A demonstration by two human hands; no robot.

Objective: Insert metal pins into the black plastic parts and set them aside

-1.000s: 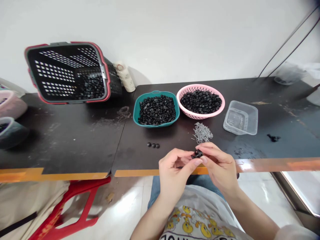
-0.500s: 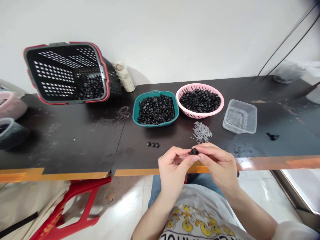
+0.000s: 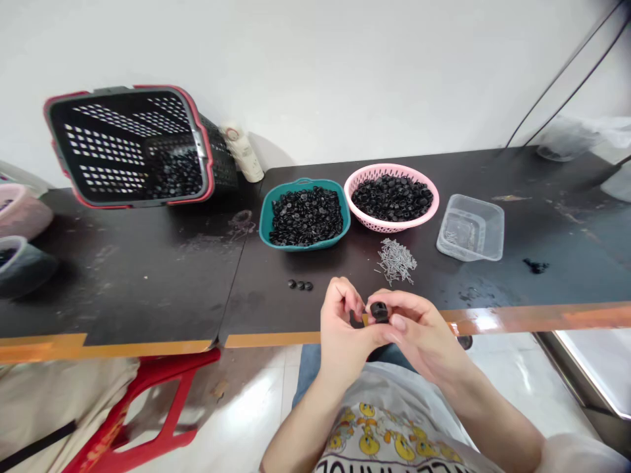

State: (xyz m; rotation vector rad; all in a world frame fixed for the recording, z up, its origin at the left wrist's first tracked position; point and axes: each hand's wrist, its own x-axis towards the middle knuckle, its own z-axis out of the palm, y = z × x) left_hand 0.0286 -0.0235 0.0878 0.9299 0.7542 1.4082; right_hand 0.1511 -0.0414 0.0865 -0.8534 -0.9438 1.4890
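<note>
My left hand (image 3: 341, 326) and my right hand (image 3: 419, 335) meet above the table's front edge, with the fingertips of both pinching a small black plastic piece (image 3: 379, 311). Part of the piece is hidden by my fingers. Just ahead of my hands lies a loose pile of thin metal pins or nails (image 3: 396, 261). To its left are three small black discs (image 3: 300, 285). Behind them, a teal basket (image 3: 296, 183) holds black plastic parts, and a pink perforated bowl (image 3: 392, 167) holds more.
A transparent plastic tub (image 3: 470, 227) holds a few pins, and black bits (image 3: 535, 266) lie to its right. A black-and-red plastic crate (image 3: 203, 148) leans at the back left. Bowls (image 3: 20, 211) stand at the far left. Orange tape lines the dark table's front edge (image 3: 148, 340).
My hands have turned the black piece and lifted it slightly, with my left fingers now more upright. The whole view has tilted slightly; the objects on the table have not moved.
</note>
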